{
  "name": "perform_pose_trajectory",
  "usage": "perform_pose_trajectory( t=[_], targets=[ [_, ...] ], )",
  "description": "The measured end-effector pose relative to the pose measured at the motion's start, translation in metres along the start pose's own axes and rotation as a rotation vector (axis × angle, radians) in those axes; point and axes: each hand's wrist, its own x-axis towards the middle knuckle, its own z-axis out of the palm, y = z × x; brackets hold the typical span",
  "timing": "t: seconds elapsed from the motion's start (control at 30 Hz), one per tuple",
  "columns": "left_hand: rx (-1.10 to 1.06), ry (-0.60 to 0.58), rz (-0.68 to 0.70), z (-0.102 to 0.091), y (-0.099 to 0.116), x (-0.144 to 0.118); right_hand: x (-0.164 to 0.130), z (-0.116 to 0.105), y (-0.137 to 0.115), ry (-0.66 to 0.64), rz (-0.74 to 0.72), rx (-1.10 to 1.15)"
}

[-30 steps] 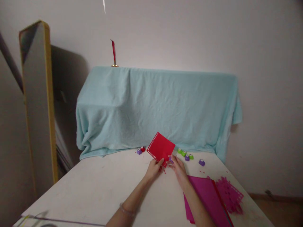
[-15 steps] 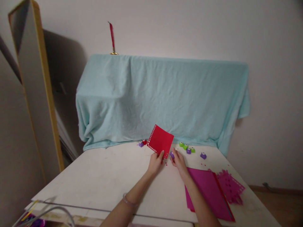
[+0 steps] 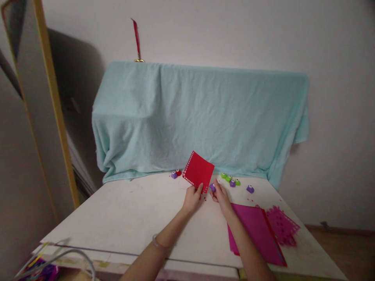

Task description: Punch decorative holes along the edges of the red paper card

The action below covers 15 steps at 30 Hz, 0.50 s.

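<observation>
My left hand (image 3: 191,198) pinches the lower corner of a red paper square (image 3: 198,171) and holds it tilted above the white table (image 3: 131,218). A row of small punched holes runs along the paper's left edge. Close beside it, my right hand (image 3: 220,195) grips a small purple paper punch (image 3: 212,188) at the paper's lower right edge. Tiny red paper bits (image 3: 205,199) lie on the table under the hands.
More small punches lie near the table's far edge: purple and red ones (image 3: 176,174), green and purple ones (image 3: 230,180), a lone purple one (image 3: 250,189). Magenta sheets (image 3: 258,234) and a punched magenta piece (image 3: 283,225) lie right. A light blue cloth (image 3: 199,117) covers something behind.
The view has tilted down and pulled back, showing the table's near edge. Both hands keep hold of the red paper and the purple punch in about the same pose.
</observation>
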Motion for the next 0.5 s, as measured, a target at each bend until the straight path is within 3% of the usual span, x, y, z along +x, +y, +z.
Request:
perform_pose_trajectory(
  t=[0.27,0.5],
  targets=[
    [0.011,-0.007,-0.006,0.002,-0.001,-0.001,0.007,-0.008,0.008,-0.035,0.208,-0.066],
    [-0.014,-0.024,0.002,0.002,0.001,-0.003,0.009,-0.009,0.013,-0.05,0.181,-0.129]
  ],
)
